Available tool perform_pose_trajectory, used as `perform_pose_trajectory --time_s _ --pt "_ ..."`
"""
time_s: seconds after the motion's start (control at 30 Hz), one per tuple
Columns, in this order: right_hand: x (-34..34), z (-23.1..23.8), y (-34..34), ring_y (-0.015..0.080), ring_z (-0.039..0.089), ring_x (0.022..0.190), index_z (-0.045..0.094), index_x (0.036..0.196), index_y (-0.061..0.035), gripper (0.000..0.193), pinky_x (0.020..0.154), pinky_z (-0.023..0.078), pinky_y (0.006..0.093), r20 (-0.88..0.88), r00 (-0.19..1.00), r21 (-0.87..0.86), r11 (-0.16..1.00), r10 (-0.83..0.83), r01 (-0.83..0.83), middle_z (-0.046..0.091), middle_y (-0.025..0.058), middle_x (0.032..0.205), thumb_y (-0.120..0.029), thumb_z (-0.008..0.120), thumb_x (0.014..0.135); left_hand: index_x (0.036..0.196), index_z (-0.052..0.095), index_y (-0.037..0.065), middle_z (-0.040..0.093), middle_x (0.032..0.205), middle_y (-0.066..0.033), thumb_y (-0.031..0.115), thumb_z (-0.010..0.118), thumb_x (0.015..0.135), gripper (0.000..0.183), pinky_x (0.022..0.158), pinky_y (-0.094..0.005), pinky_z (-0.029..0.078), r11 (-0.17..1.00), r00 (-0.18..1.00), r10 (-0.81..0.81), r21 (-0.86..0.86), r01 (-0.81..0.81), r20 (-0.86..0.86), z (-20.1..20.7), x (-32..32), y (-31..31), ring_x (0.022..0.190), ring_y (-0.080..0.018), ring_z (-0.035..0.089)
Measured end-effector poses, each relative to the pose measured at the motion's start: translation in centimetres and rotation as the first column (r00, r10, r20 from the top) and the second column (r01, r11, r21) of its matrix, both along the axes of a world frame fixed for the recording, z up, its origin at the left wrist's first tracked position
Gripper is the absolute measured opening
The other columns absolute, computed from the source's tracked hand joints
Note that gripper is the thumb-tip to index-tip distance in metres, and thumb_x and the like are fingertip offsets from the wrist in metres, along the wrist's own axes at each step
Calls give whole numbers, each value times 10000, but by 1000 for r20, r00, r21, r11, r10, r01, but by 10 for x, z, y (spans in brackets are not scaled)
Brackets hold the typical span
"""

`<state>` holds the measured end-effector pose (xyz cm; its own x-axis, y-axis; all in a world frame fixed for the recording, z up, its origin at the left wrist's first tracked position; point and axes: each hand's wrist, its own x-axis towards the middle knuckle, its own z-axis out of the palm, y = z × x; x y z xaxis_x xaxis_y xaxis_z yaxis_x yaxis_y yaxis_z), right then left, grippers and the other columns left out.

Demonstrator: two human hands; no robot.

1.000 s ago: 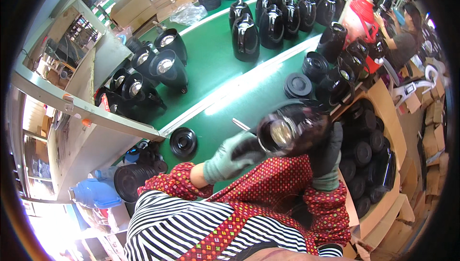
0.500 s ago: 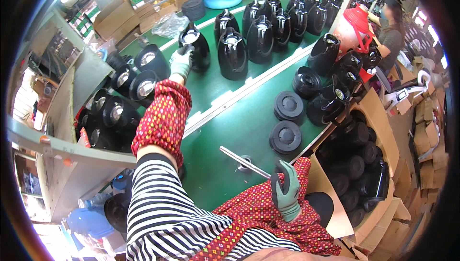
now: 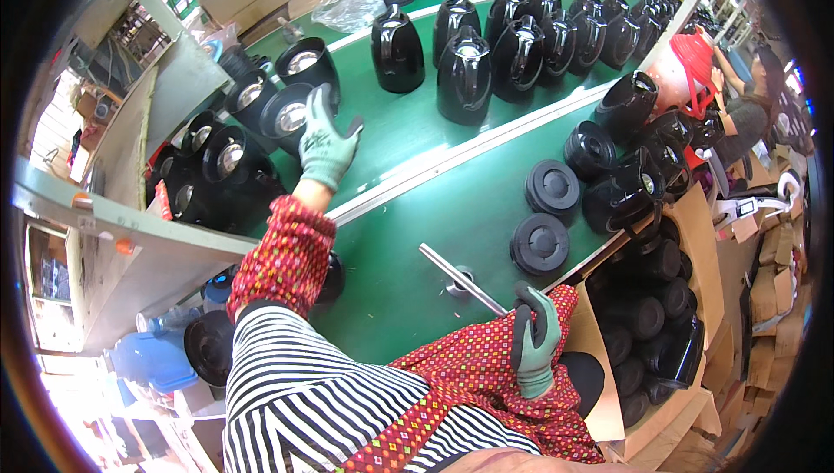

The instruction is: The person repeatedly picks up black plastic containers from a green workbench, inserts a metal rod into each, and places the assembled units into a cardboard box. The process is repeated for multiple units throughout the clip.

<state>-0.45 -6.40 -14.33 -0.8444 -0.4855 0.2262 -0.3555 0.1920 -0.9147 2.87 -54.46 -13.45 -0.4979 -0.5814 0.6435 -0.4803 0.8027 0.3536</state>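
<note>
My left hand (image 3: 328,147), in a green glove with dark fingertips, is raised with its fingers stretched and thumb apart. It holds nothing. Its fingertips overlap the edge of an open-topped black jug body (image 3: 276,117) with a silvery inside; whether they touch is unclear. To its right a black jug (image 3: 398,52) stands upright on the green table. My right hand (image 3: 537,343), gloved too, is loosely curled near my apron, a gap between thumb and fingers. Beside its fingertips ends a slanted metal rod (image 3: 460,277); no grip on it shows.
Several finished-looking black jugs (image 3: 521,56) stand behind a pale rail (image 3: 469,147). Two round black lids (image 3: 539,244) lie nearer. At right an open carton (image 3: 599,360) holds dark parts. More jug bodies (image 3: 228,156) crowd the left side. Another person (image 3: 760,112) is at far right.
My left hand has come away from the upright black jug and moved left to the open-topped bodies, fingers now stretched. My right hand stays curled near the rod. The view has shifted left.
</note>
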Motion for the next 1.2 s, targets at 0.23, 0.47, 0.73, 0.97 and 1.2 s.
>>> perform_pose_trajectory --time_s 0.23,0.47,0.73,0.97,1.2 --pt "4 6 -9 350 695 1097 711 1215 38 269 999 527 418 -77 996 -9 999 47 -48 729 192 1167 -43 641 969 1345 571 67 545 1519 -172 408 827 854 651 964 -492 564 968 949 190 115 -224 251 0 101 -54 1199 -426 657" --pt "-5 30 -2 226 691 1034 596 1439 -1 524 917 541 325 -12 995 40 994 98 -97 609 163 1387 -77 736 940 1103 665 47 702 1298 -144 190 892 750 443 861 -439 576 975 975 -210 -58 214 74 44 88 41 1034 -379 709" --pt "-19 134 -25 85 574 769 402 1605 -70 866 657 483 254 568 769 -195 956 294 -221 600 24 1003 -502 777 954 993 709 62 689 1366 -185 153 922 712 364 718 -386 605 566 509 -811 170 806 287 159 94 217 838 -299 763" --pt "-5 114 67 208 634 1266 512 1505 10 668 1079 515 361 586 671 -426 877 454 -222 652 131 1404 -369 737 1003 1544 438 16 420 1615 -271 -5 759 877 740 988 -393 573 271 323 -938 309 912 -129 129 98 239 1155 -345 706" --pt "22 40 128 254 671 1235 519 1495 5 471 1060 547 411 609 570 -571 804 551 -168 665 150 1398 -252 560 1102 1687 152 25 342 1692 -195 243 966 763 1250 1250 -439 356 -476 382 -584 683 553 -716 -13 91 256 1511 -281 418"
